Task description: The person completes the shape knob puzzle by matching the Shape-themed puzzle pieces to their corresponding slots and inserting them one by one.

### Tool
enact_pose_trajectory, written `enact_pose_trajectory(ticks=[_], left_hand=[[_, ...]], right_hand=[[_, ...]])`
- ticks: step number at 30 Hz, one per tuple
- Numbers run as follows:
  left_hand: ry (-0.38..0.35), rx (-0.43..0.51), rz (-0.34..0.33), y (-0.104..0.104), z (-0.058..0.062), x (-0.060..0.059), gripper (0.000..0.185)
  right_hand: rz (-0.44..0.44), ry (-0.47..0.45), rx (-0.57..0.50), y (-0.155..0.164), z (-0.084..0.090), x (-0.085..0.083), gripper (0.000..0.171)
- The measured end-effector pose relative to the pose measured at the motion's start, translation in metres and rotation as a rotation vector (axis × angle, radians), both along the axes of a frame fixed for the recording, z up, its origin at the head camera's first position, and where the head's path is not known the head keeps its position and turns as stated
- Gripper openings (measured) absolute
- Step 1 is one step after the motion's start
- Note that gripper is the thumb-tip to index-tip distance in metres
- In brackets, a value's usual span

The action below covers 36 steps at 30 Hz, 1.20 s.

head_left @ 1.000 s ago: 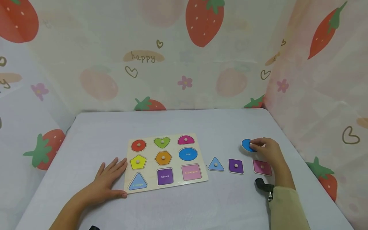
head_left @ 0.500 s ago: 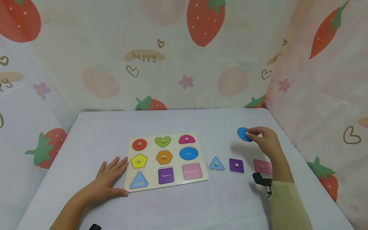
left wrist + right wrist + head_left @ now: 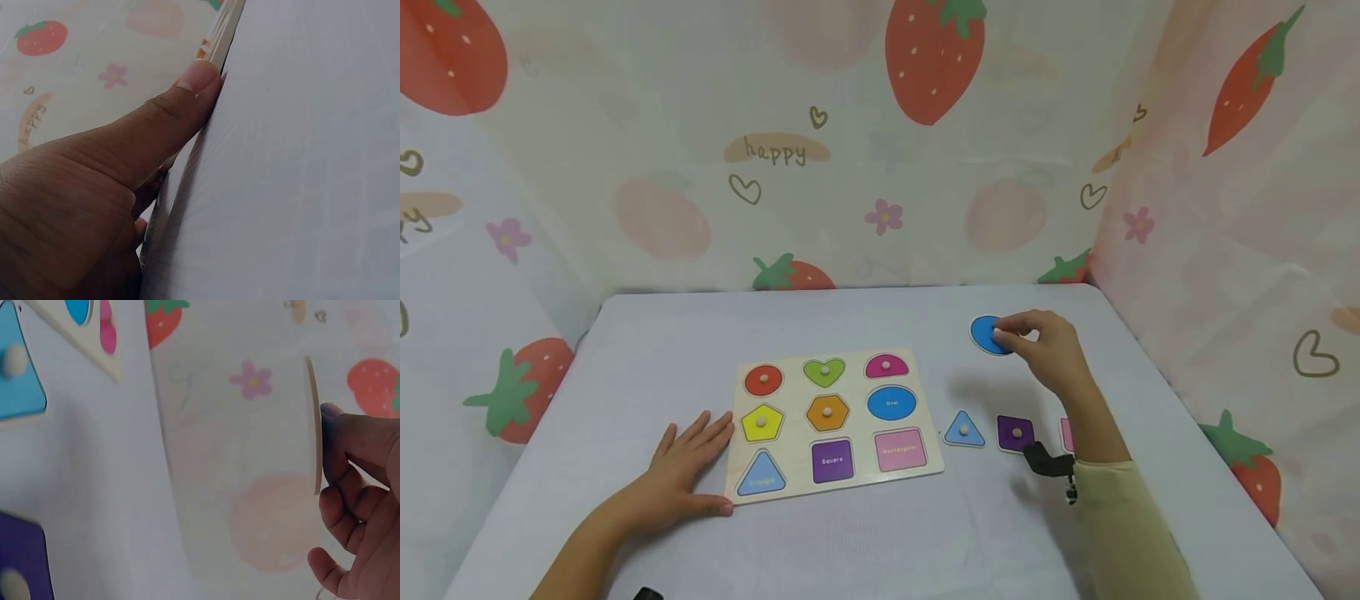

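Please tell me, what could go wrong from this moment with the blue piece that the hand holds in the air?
1. The right hand pinches the blue oval piece only at its knob, above the table, so it might slip and drop.
2. The forearm passes low over the purple square piece and the blue triangle piece and could sweep them.
3. The left hand only touches the puzzle board edge, so the board may slide.

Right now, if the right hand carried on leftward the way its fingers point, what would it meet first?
Probably nothing close: the right hand, pinching the blue oval piece above the table, points left past the puzzle board's far edge. Depth is unclear; if it dropped, the board's pink semicircle piece looks nearest.
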<state>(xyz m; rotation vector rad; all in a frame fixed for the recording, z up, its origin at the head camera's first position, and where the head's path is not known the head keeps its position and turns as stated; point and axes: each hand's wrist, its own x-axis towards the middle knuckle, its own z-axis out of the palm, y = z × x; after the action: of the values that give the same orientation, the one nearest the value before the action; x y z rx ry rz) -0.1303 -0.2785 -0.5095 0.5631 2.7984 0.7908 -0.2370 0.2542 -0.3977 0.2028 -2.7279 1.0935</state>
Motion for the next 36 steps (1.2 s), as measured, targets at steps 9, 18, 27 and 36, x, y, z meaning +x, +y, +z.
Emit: enact_pose_trajectory(ticks=[9, 18, 27, 36], left_hand=[[-0.018, -0.001, 0.002, 0.001, 0.001, -0.001, 0.118], [-0.026, -0.010, 0.008, 0.001, -0.003, 0.000, 0.120], [-0.018, -0.001, 0.006, -0.001, -0.001, 0.000, 0.118], [0.000, -0.012, 0.001, 0.000, -0.001, 0.000, 0.118]], right_hand=[[0.043, -0.049, -0.004, -0.040, 0.001, 0.004, 0.025], [0.107, -0.037, 0.025, -0.072, -0.012, 0.008, 0.022], [0.148, -0.028, 0.050, -0.095, -0.036, 0.005, 0.021], [0.192, -0.079, 0.041, -0.109, -0.052, 0.003, 0.016]])
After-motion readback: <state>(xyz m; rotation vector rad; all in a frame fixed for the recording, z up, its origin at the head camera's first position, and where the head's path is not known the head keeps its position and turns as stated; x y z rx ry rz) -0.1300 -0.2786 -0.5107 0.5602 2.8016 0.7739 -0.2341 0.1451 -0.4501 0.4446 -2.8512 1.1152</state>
